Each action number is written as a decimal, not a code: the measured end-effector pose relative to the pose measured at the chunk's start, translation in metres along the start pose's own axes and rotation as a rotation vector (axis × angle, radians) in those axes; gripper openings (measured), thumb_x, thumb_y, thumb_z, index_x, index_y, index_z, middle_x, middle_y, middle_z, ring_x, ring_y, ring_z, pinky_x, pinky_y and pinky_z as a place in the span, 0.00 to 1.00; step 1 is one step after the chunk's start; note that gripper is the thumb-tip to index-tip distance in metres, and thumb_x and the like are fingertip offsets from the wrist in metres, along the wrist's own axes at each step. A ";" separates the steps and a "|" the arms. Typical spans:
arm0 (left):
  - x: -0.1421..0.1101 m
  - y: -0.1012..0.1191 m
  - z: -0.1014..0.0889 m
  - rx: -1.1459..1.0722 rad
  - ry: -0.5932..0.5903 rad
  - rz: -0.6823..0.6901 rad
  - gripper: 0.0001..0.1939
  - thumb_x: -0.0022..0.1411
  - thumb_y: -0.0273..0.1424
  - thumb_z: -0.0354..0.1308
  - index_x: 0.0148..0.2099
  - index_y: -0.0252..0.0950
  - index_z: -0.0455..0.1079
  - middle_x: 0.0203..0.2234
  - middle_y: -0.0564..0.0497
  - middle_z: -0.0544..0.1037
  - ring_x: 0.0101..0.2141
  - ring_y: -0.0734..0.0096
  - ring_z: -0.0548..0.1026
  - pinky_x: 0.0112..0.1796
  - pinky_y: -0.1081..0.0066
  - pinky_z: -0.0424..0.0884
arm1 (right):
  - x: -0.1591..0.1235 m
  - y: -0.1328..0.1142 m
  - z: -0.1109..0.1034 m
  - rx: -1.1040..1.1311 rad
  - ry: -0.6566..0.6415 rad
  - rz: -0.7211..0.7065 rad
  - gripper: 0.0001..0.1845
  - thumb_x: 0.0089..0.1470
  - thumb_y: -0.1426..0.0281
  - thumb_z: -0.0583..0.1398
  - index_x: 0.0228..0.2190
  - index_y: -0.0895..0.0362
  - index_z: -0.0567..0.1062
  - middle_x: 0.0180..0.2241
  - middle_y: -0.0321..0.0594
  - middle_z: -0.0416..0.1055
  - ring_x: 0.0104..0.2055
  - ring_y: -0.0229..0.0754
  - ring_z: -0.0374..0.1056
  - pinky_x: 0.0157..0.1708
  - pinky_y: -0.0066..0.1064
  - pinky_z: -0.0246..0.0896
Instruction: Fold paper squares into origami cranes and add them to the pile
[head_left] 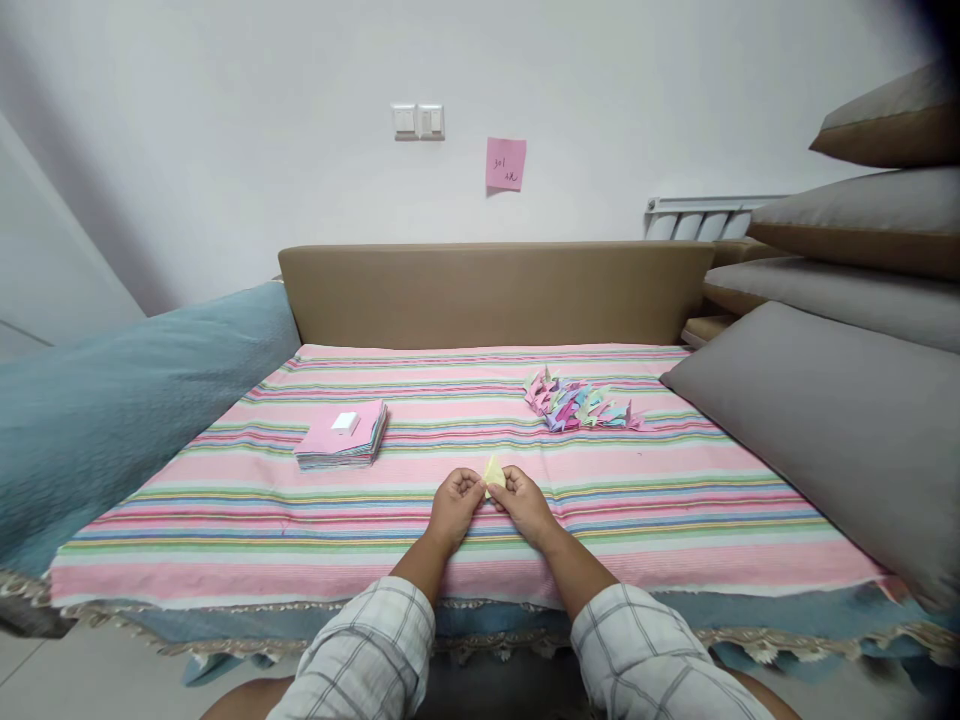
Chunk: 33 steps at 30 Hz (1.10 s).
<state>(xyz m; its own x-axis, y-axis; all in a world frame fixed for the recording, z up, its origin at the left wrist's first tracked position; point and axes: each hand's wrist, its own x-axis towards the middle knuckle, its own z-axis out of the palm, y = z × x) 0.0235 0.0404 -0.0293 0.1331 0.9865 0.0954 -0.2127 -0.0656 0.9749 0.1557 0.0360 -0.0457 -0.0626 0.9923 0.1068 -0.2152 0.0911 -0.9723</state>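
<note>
Head view, and all eyes on the small yellow paper [494,474], dead centre, up between the two hands above the near half of the striped cloth [450,400]. Left hand [456,503] on it, fingers closed in a pinch at the lower left edge; right hand [526,508] on it too, thumb and fingers gripping the right side, the tips of both hands almost meeting! Tight quarters here, and that's the first danger: with so little paper between the pinches, a tug in opposite directions could tear it, or a thumb pressed too hard could leave a crease where none is wanted. How crisp are its edges? Too small to tell from here, but any uneven alignment under those thumbs could leave it lopsided. Ease one pinch too soon and the thin sheet could spring open or slip down onto the stripes. Look out to one o'clock of the hands: a loose heap of folded paper pieces [577,402], well clear of the knuckles, though a sweeping right forearm that way might scatter or flatten some. Over at ten o'clock sits the paper stack [341,447], with a little white block [345,423] lying on top; the sheets look slightly uneven along the side, so a knock from the left sleeve [375,640], or a pull on the soft cloth beneath, could make them slide.
</note>
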 end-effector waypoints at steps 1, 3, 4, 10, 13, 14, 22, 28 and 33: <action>0.000 0.000 0.000 -0.032 -0.007 -0.008 0.17 0.45 0.37 0.65 0.34 0.35 0.65 0.17 0.60 0.67 0.18 0.83 0.63 0.23 0.78 0.58 | 0.000 0.001 0.000 0.004 -0.002 0.004 0.20 0.40 0.56 0.65 0.27 0.55 0.64 0.19 0.28 0.63 0.20 0.31 0.57 0.21 0.25 0.51; -0.001 0.001 0.001 -0.089 -0.024 -0.034 0.21 0.44 0.36 0.66 0.40 0.36 0.65 0.18 0.60 0.68 0.18 0.82 0.63 0.23 0.78 0.58 | 0.000 0.001 -0.001 0.009 -0.010 0.017 0.21 0.39 0.56 0.65 0.27 0.56 0.64 0.19 0.28 0.63 0.20 0.31 0.57 0.21 0.24 0.50; -0.001 0.002 0.001 -0.102 -0.029 -0.048 0.23 0.43 0.36 0.66 0.42 0.36 0.65 0.19 0.60 0.69 0.18 0.82 0.63 0.24 0.78 0.58 | 0.000 0.001 -0.001 0.008 -0.021 0.023 0.21 0.39 0.56 0.65 0.28 0.56 0.64 0.19 0.28 0.63 0.20 0.31 0.57 0.21 0.24 0.50; -0.001 0.004 0.000 -0.034 -0.054 -0.056 0.17 0.43 0.39 0.67 0.31 0.32 0.71 0.20 0.55 0.71 0.21 0.80 0.65 0.26 0.76 0.60 | -0.004 -0.006 -0.001 -0.062 -0.071 0.024 0.20 0.40 0.57 0.66 0.28 0.56 0.66 0.20 0.29 0.64 0.20 0.31 0.56 0.22 0.25 0.49; 0.000 0.001 -0.001 -0.011 -0.027 -0.032 0.17 0.42 0.40 0.67 0.24 0.33 0.68 0.16 0.57 0.68 0.20 0.80 0.63 0.24 0.76 0.58 | -0.005 -0.008 0.001 -0.099 -0.094 0.021 0.19 0.39 0.58 0.66 0.28 0.56 0.67 0.22 0.30 0.66 0.23 0.33 0.59 0.25 0.26 0.52; 0.000 0.001 -0.001 -0.011 -0.016 -0.031 0.17 0.42 0.41 0.67 0.23 0.33 0.67 0.15 0.58 0.67 0.19 0.80 0.62 0.24 0.76 0.57 | -0.006 -0.009 0.001 -0.110 -0.098 0.020 0.19 0.39 0.58 0.66 0.28 0.56 0.67 0.22 0.30 0.66 0.24 0.33 0.60 0.26 0.26 0.53; 0.002 -0.004 -0.004 -0.014 0.001 -0.033 0.19 0.42 0.42 0.67 0.21 0.33 0.65 0.13 0.58 0.65 0.18 0.81 0.60 0.23 0.77 0.56 | -0.005 -0.005 0.001 -0.218 -0.066 -0.011 0.16 0.40 0.60 0.64 0.27 0.56 0.66 0.20 0.28 0.61 0.22 0.32 0.54 0.22 0.25 0.48; 0.002 -0.002 -0.003 -0.039 -0.034 -0.060 0.17 0.38 0.39 0.70 0.26 0.32 0.70 0.18 0.56 0.71 0.21 0.78 0.66 0.26 0.75 0.61 | -0.005 -0.004 0.002 -0.200 -0.027 -0.020 0.16 0.39 0.59 0.65 0.26 0.55 0.67 0.20 0.29 0.63 0.21 0.32 0.56 0.23 0.25 0.51; 0.004 -0.003 -0.005 -0.069 -0.030 -0.071 0.15 0.39 0.37 0.69 0.22 0.31 0.70 0.17 0.55 0.71 0.22 0.78 0.65 0.28 0.75 0.62 | -0.009 -0.002 0.006 -0.141 0.012 -0.046 0.20 0.37 0.60 0.66 0.28 0.54 0.63 0.18 0.25 0.59 0.20 0.32 0.55 0.22 0.25 0.51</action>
<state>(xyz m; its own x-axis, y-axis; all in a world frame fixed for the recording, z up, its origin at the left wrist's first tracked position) 0.0195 0.0452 -0.0333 0.1785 0.9834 0.0335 -0.2678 0.0158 0.9634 0.1508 0.0268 -0.0433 -0.0436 0.9876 0.1505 -0.0787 0.1468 -0.9860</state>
